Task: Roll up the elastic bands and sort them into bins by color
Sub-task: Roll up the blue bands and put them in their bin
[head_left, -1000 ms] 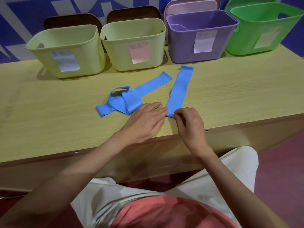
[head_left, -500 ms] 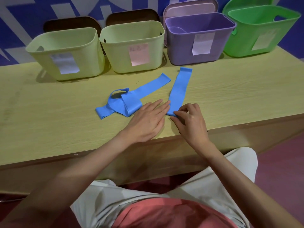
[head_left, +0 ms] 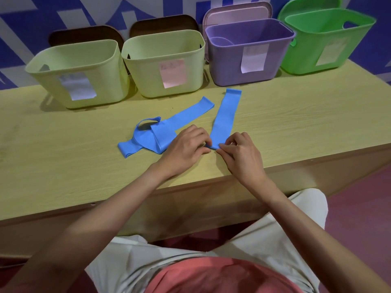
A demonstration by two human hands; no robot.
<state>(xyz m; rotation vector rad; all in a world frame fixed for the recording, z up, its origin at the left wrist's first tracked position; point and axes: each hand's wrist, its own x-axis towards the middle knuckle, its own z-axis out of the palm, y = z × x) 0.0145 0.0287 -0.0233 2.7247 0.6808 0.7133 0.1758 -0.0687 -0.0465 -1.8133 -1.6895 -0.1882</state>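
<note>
Your left hand (head_left: pixel 186 144) and right hand (head_left: pixel 241 153) both pinch the near end of the straight blue band (head_left: pixel 225 119); it runs away toward the purple bin (head_left: pixel 232 66), so roll forward.

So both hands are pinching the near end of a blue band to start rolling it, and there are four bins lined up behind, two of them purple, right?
Not quite: only one bin is purple. The head view shows two pale yellow-green bins, the purple one, then a bright green bin. The rest holds: the left hand and right hand pinch the near end of the straight blue band.
</note>
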